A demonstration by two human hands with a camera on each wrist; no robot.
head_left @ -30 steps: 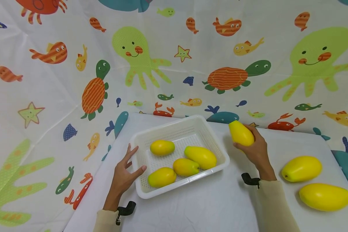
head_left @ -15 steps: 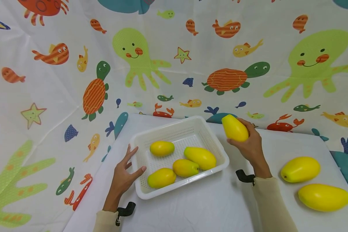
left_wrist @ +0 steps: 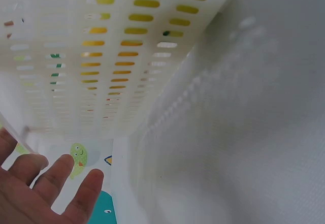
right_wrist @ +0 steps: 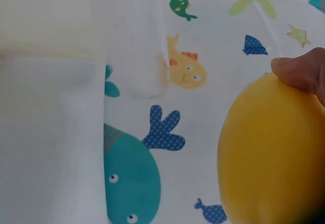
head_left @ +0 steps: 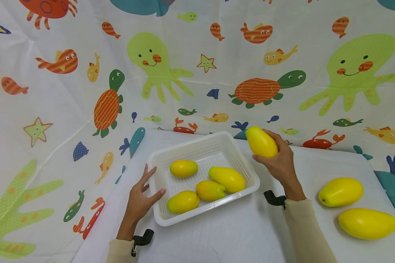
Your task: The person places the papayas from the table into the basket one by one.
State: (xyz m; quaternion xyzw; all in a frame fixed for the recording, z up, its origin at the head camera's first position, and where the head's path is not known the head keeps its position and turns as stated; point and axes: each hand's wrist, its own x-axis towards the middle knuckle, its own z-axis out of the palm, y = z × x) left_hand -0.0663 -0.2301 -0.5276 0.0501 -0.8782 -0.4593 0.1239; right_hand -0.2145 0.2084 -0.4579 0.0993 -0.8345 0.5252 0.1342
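My right hand [head_left: 279, 160] grips a yellow papaya [head_left: 262, 142] above the right rim of a white plastic basket [head_left: 206, 211]. Its greenish narrow end points up and left. In the right wrist view the thumb [right_wrist: 299, 71] lies on the papaya [right_wrist: 269, 153]. My left hand [head_left: 143, 197] is at the basket's left side, fingers spread along the rim. From the left wrist, that hand [left_wrist: 45, 193] shows relaxed fingers beside the slotted basket wall [left_wrist: 96, 82]. Several smaller yellow fruits, including one at the upper left [head_left: 183, 168] and one at the right [head_left: 228, 179], lie inside the basket.
Two more papayas, one [head_left: 341, 192] behind the other [head_left: 368, 224], lie on the white-covered table [head_left: 224, 237] at the right. A curtain [head_left: 197, 84] printed with sea animals hangs behind and to the left of the table.
My right hand has carried the papaya left and slightly upward, closer to the basket. The left hand, the basket and the fruit in it have stayed put.
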